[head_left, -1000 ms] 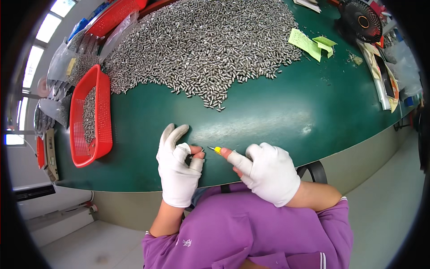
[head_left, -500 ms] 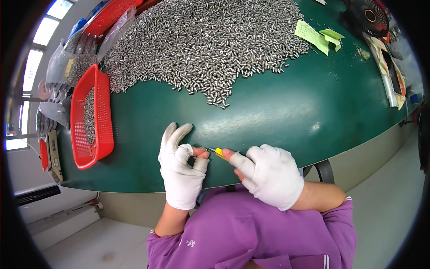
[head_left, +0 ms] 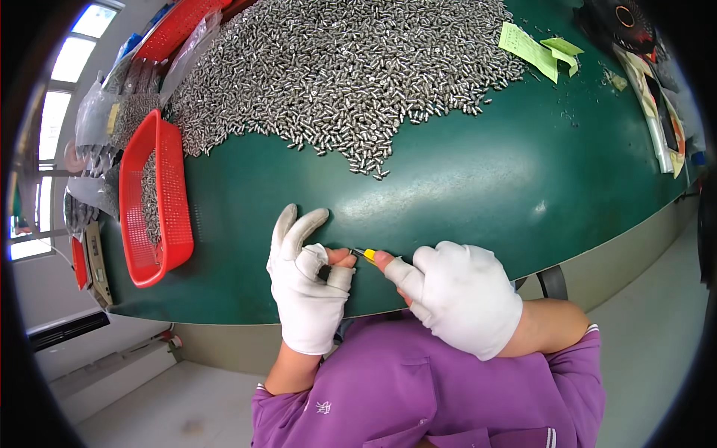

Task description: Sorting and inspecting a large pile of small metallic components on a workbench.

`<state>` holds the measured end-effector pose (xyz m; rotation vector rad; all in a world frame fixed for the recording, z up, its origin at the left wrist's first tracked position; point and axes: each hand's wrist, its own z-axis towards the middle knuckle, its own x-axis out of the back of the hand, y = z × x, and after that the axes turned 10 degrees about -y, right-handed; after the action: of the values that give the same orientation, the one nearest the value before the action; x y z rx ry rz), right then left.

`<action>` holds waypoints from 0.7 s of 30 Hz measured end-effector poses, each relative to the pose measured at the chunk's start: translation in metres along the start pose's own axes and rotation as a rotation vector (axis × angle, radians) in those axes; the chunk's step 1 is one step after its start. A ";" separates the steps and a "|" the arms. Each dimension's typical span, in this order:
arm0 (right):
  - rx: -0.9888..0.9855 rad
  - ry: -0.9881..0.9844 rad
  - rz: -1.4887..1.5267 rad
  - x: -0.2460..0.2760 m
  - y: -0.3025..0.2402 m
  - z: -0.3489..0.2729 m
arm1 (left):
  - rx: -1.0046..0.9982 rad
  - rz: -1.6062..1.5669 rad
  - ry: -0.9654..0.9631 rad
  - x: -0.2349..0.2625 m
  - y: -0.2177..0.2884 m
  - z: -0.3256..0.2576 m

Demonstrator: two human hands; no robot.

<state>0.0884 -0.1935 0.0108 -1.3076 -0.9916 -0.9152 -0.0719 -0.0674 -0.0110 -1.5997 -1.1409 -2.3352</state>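
My left hand (head_left: 305,287) wears a white glove with the thumb and forefinger tips bare. Those tips pinch a tiny metal part (head_left: 351,252), mostly hidden between them; the other fingers stretch up and away. From the right, my right hand (head_left: 470,299), also gloved with bare fingertips, grips a yellow-handled tool (head_left: 369,254) with a thin metal tip. That tip meets the part or lies just beside it; I cannot tell which. Beyond both hands, a large heap of small silvery metal parts (head_left: 351,75) spreads over the green table (head_left: 463,172).
At left stands a red perforated basket (head_left: 176,216) holding more metal parts, with filled plastic bags (head_left: 93,127) behind it. Green paper slips (head_left: 530,51) lie right of the heap. A black fan (head_left: 624,22) is at the far right. The table's near edge runs below my wrists.
The whole view has shifted slightly. Both hands keep the same grip, with the tool's tip still at the pinched part.
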 end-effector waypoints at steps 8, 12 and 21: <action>-0.016 -0.070 0.018 0.007 0.002 0.002 | -0.008 0.011 0.011 0.002 0.000 0.000; -0.168 0.212 0.174 0.010 0.032 -0.017 | 0.004 -0.084 0.035 0.003 -0.004 -0.001; -0.755 0.486 -0.256 0.029 0.150 -0.068 | 0.273 -0.810 -0.062 0.024 -0.013 0.041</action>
<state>0.2432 -0.2525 -0.0116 -1.4640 -0.4311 -1.8202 -0.0576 -0.0248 0.0089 -1.2563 -2.3456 -2.3456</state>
